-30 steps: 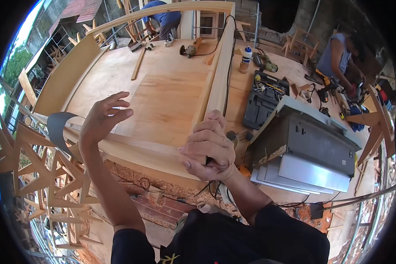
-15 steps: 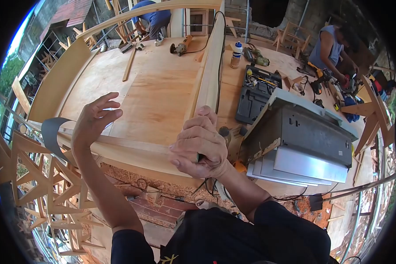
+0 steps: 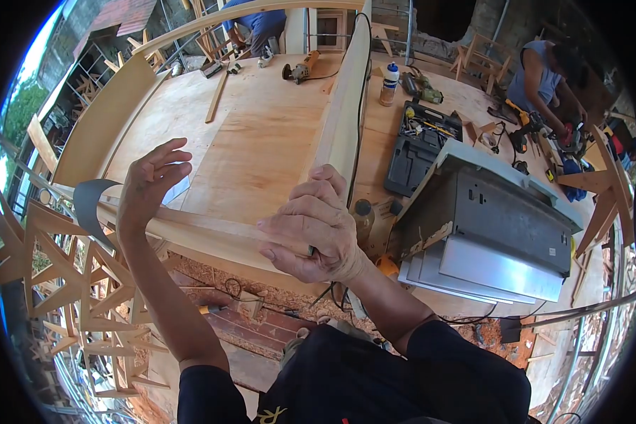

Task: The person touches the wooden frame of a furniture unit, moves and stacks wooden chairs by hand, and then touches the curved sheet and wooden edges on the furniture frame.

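Note:
My left hand (image 3: 152,185) is raised over the near left part of a curved wooden frame (image 3: 212,232), fingers apart and slightly bent, with nothing between them. Beside its wrist a dark grey curled sheet (image 3: 88,210) hangs at the frame's edge. My right hand (image 3: 314,230) is closed over the near right corner of the frame, where a long wooden beam (image 3: 346,99) meets the curved edge. What its curled fingers hold, if anything, is hidden. A dark spot shows near one finger.
On the plywood table (image 3: 254,141) lie an angle grinder (image 3: 302,68), a bottle (image 3: 389,85), an open tool case (image 3: 424,148) and a large metal housing (image 3: 498,219). One person (image 3: 544,78) works with a tool at right; another (image 3: 258,27) bends at the back.
The view has shifted. My right hand has moved a little left and nearer along the frame's corner, still closed. My left hand stays raised with its fingers apart.

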`<state>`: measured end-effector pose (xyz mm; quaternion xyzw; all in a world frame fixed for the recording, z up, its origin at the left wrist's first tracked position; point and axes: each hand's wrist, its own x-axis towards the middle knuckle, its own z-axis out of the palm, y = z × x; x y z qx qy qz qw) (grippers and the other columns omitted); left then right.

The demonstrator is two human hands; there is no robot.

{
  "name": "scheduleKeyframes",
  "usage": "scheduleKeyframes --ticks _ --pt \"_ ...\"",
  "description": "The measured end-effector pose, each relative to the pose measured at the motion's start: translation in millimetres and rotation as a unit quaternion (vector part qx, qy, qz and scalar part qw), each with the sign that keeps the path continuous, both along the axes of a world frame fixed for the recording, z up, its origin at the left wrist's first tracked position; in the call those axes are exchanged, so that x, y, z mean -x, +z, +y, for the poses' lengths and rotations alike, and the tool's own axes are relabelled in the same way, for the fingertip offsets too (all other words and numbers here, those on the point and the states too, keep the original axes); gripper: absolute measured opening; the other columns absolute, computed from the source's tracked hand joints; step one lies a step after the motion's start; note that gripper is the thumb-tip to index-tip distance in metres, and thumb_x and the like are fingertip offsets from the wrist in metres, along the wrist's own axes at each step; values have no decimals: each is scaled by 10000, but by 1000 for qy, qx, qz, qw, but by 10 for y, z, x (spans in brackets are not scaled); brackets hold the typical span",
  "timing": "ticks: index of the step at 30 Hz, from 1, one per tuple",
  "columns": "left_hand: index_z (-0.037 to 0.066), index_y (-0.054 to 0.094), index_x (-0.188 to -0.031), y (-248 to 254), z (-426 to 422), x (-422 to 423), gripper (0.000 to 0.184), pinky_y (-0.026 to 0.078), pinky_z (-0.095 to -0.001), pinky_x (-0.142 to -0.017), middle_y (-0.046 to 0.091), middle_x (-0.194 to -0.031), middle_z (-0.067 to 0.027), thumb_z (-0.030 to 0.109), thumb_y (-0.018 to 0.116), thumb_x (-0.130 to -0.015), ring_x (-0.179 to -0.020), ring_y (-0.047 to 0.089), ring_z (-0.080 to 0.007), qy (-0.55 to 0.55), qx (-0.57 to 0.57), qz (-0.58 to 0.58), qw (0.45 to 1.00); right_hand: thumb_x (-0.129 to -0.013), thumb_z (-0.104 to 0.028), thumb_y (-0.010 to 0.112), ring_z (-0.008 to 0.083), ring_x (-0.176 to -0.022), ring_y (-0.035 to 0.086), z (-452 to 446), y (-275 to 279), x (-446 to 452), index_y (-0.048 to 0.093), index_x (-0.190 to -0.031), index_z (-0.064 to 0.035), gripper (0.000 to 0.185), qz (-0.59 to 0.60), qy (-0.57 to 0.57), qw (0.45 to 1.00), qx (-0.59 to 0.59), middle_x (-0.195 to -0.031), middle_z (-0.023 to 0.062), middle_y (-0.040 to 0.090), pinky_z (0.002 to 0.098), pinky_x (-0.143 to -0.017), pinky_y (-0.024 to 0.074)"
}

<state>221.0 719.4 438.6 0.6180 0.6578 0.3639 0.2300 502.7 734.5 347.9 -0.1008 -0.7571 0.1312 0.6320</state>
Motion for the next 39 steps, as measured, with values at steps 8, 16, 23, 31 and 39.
scheduleKeyframes --ticks 8,16,23,31,39 --pt "-33 686 -1048 -294 -139 258 221 539 -337 -742 704 -853 -114 157 604 -969 -822 696 -225 -14 -314 -238 919 -661 -197 837 193 -830 558 20 7 -12 719 -887 -149 260 -3 -6 1000 -15 -791 -22 619 441 -987 338" --pt "-38 692 -926 -1885 -1587 635 266 539 -328 -544 617 -649 -75 183 560 -992 -612 659 -228 63 -272 -454 846 -756 -121 745 267 -812 585 101 -156 68 660 -868 -48 158 16 -10 999 -28 -829 60 660 452 -894 404" --pt "41 531 -1382 -4270 -2684 299 500 452 -350 -1018 609 -1311 -111 309 618 -969 -1235 556 -249 375 78 -266 885 -869 -160 698 245 -843 592 73 -112 81 659 -922 -33 143 6 7 998 -56 -926 72 711 471 -1044 348" --pt "234 347 -1528 -4853 -4525 -1028 789 351 -691 -1011 310 -1575 -186 694 458 -897 -1426 324 -410 381 565 -457 572 -911 -192 650 246 -910 577 111 -94 40 679 -972 -11 193 -29 -9 995 -90 -949 51 711 469 -1061 346" --pt "165 397 -1496 -5792 -5314 -1566 762 388 -656 -1012 356 -1548 -181 627 523 -903 -1379 400 -406 433 412 -512 617 -937 -163 626 247 -916 601 113 -88 13 686 -1014 3 193 -59 -34 994 -85 -970 74 714 458 -1053 389"
